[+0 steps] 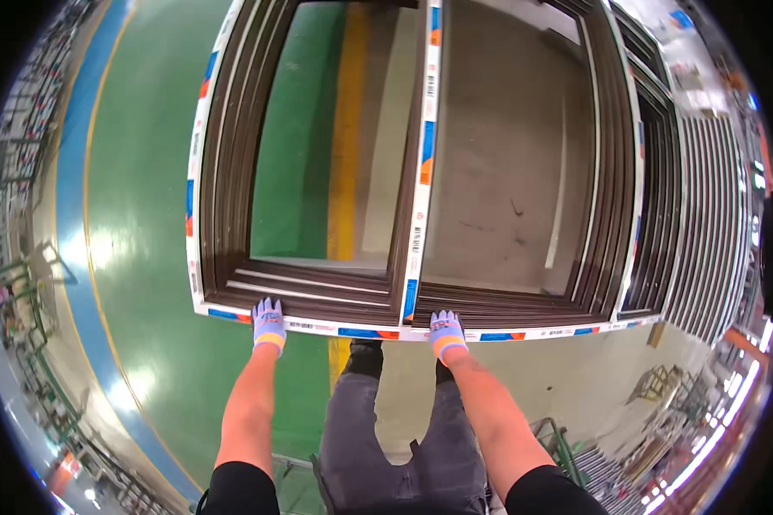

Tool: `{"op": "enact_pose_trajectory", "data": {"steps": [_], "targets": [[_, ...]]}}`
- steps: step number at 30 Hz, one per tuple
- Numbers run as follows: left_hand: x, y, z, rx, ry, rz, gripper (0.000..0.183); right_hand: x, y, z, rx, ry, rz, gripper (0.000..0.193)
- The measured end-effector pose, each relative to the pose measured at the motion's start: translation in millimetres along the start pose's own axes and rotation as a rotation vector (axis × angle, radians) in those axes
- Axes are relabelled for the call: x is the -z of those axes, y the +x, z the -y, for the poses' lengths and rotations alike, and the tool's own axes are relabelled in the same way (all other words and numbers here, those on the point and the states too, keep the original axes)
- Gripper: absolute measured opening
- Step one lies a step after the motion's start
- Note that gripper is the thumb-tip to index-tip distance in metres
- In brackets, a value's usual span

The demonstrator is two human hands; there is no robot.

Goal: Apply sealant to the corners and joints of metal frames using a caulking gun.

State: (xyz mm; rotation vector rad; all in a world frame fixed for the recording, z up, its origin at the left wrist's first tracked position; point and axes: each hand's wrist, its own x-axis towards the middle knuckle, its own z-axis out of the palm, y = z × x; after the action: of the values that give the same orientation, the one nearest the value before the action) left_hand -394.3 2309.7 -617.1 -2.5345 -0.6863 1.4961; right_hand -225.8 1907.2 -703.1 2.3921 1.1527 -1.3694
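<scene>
Factory floor painted green with blue and yellow lanes; a brown window frame [421, 172] held up over it.

Both gloved hands clamp the frame's near rail: left hand [269, 324] toward the left corner, right hand [446, 334] just right of the centre mullion, fingers curled over the taped edge, arms straight out. Best kept level, grip evenly spread, clear of the stacked frames [704, 215] at right.

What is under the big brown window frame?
Through the window frame openings you see green floor, a yellow stripe and grey concrete. Floor beneath the bars is hidden. Left hand and right hand grip its near edge.
</scene>
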Motion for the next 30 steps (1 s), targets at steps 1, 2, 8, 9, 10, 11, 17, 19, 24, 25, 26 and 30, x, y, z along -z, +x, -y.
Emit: {"op": "enact_pose_trajectory", "data": {"steps": [1,2,8,9,10,11,17,19,24,25,26,30], "targets": [[5,-3,-9,0.034,0.077,0.047,0.051,0,1,-7,0.036,0.041,0.079,0.062],[12,1,-19,-0.023,-0.015,-0.026,0.051,0,3,-18,0.054,0.118,0.18,0.062],[57,-36,-90,0.025,0.13,0.161,0.07,11,-34,-68,-0.012,0.136,0.225,0.057],[67,-50,-103,0.009,0.197,0.185,0.074,16,-44,-76,-0.019,0.264,0.187,0.052],[77,-69,-118,-0.04,0.227,0.167,0.078,22,-62,-78,-0.012,0.223,0.093,0.049],[89,-91,-130,-0.047,0.299,0.202,0.082,30,-78,-82,0.031,0.214,0.081,0.047],[166,-274,-222,-0.075,0.213,0.282,0.086,81,-260,-160,0.026,0.425,-0.023,0.031],[196,-329,-255,-0.076,0.122,0.254,0.083,95,-336,-209,-0.079,0.616,0.043,0.037],[260,-396,-335,-0.236,-0.032,0.06,0.079,78,-528,-316,-0.391,0.67,-0.011,0.054],[273,-396,-355,-0.261,-0.071,0.029,0.076,62,-566,-333,-0.563,0.748,0.003,0.055],[283,-410,-364,-0.301,-0.103,0.05,0.072,45,-606,-337,-0.716,0.834,-0.043,0.055],[331,-427,-422,-0.459,-0.067,0.013,0.059,-48,-754,-322,-1.291,1.207,-0.177,0.044]]}}
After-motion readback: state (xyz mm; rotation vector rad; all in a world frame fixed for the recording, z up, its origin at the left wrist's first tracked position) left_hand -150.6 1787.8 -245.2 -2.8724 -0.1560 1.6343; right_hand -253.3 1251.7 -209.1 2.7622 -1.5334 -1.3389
